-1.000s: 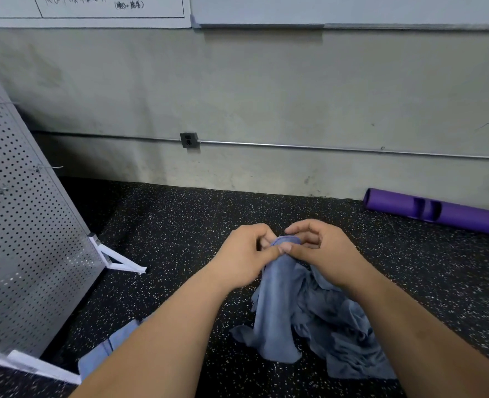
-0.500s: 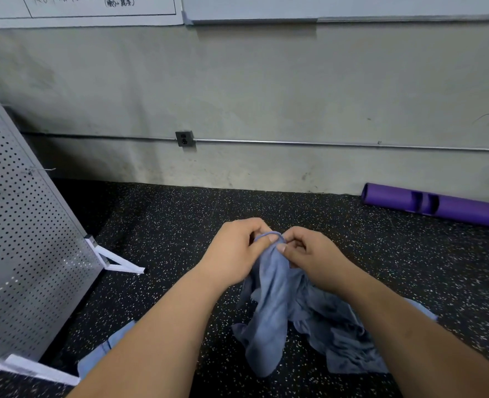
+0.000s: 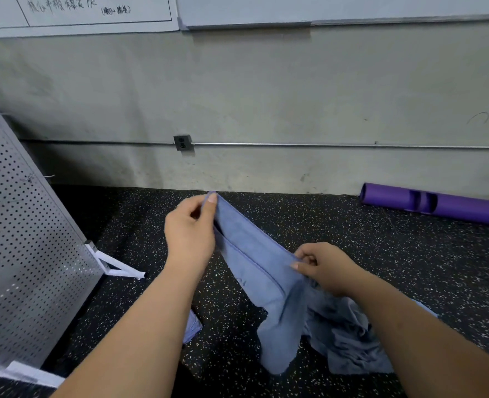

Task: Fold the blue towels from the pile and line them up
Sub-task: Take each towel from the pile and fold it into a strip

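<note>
Two hands part: my left hand (image 3: pixel 190 234) and right hand (image 3: pixel 323 268), each pinching the towel (image 3: pixel 254 254) edge, now draw it taut. Folding can start, I judge.

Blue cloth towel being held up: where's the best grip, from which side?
Probably the top edge of the blue cloth towel, at both ends, from above. The left hand pinches the far corner, the right hand the same edge, nearer; it runs taut between them and the rest hangs free.
</note>
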A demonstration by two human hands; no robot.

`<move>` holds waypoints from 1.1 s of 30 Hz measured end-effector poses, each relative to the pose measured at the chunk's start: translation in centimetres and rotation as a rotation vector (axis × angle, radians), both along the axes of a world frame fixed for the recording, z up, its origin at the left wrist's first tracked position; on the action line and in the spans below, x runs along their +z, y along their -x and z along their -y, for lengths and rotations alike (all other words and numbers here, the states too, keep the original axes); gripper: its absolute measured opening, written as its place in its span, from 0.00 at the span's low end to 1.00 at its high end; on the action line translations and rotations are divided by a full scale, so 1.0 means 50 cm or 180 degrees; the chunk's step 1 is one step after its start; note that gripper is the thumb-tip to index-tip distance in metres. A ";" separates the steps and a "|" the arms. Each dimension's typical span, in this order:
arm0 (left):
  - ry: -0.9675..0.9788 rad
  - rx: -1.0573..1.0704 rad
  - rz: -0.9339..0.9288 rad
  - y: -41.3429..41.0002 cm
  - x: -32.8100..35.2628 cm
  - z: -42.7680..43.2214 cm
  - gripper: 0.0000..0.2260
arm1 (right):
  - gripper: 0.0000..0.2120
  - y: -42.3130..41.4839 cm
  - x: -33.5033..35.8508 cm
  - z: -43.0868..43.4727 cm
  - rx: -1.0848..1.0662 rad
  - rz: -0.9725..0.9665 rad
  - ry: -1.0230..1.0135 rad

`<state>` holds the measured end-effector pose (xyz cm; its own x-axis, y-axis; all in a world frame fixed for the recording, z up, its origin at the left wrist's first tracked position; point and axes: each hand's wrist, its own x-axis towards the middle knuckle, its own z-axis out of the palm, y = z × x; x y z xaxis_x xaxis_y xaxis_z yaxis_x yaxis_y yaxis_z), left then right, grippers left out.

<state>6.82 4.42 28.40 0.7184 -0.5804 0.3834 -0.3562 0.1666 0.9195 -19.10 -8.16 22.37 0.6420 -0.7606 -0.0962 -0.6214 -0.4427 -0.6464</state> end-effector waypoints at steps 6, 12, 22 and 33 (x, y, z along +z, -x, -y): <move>-0.0687 0.0417 0.0278 -0.060 -0.028 -0.009 0.08 | 0.09 0.037 0.030 0.030 -0.0443 0.0197 0.0488; -0.1621 -0.0643 0.0899 -0.028 -0.048 0.002 0.04 | 0.08 0.019 0.089 0.000 -0.0144 0.0714 0.0687; -0.1382 -0.2091 0.1075 0.090 -0.047 0.024 0.12 | 0.03 -0.005 0.123 -0.043 0.0165 0.0835 0.0640; -0.1062 -0.1147 0.0803 0.073 -0.034 0.036 0.05 | 0.04 0.023 0.102 -0.013 0.0003 0.0643 0.0245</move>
<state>3.17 2.64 26.69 0.3615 -0.8921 0.2710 -0.5465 0.0327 0.8368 -20.25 -7.52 27.47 0.6429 -0.7603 0.0928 -0.4824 -0.4961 -0.7219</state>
